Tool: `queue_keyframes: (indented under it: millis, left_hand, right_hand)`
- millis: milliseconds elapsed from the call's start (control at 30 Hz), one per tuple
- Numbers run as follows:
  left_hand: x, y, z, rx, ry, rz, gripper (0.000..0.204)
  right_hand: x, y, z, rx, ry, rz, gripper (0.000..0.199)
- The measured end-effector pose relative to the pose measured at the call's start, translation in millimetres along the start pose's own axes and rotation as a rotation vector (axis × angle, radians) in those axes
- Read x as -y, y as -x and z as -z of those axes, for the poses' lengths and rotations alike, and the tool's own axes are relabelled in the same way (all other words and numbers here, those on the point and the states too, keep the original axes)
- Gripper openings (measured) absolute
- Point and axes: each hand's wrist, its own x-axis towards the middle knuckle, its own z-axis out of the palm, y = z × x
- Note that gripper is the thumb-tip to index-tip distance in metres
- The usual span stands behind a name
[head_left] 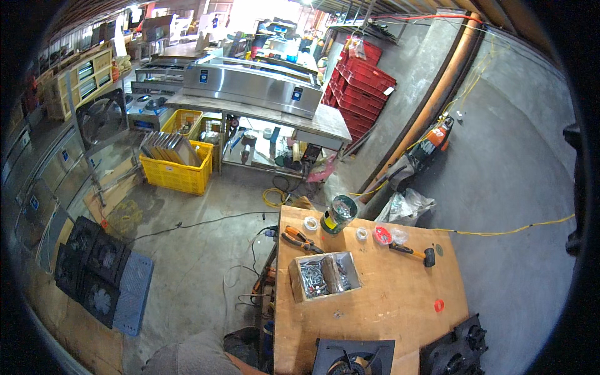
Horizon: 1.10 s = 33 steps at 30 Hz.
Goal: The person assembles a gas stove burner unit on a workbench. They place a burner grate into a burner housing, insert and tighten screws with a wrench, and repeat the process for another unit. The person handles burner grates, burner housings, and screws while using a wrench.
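Neither of my hands shows. Only a strip of bare forearm [242,367] appears at the lower edge, beside grey clothing [187,356]; which arm it is I cannot tell. To its right stands a wooden workbench [387,281]. At the bench's near edge sits a black gas burner unit [355,359], cut off by the picture's rim. A divided wooden box [325,276] of screws lies farther back, with orange-handled pliers [300,239] behind it. A dark green can [339,214] and a hammer [412,253] with a black head are near the far edge.
Black cast grates or burners [453,350] lie at the bench's near right corner. Cables [228,281] run over the floor at left. Black burner parts [94,269] lie beside a blue-grey pallet [134,294]. Farther off are a yellow crate [178,172] and stacked red crates [359,84].
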Motion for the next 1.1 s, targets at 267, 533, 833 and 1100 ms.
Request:
queue_keyframes:
  millis: [267,533,833,1100]
  left_hand:
    - [-2,0,3,0.002,-0.012,-0.011,0.04]
    - [-1,0,1,0.002,-0.018,-0.018,0.04]
    - [3,0,-4,0.021,-0.034,-0.011,0.039]
    - [8,-2,-9,0.045,-0.048,-0.003,0.039]
  right_hand:
    - [6,-1,9,0.068,0.022,-0.016,0.033]
    - [-10,-10,-8,0.015,0.063,0.087,0.028]
    - [4,-4,2,0.054,0.067,-0.022,0.028]
    - [7,-3,8,0.085,0.059,-0.046,0.029]
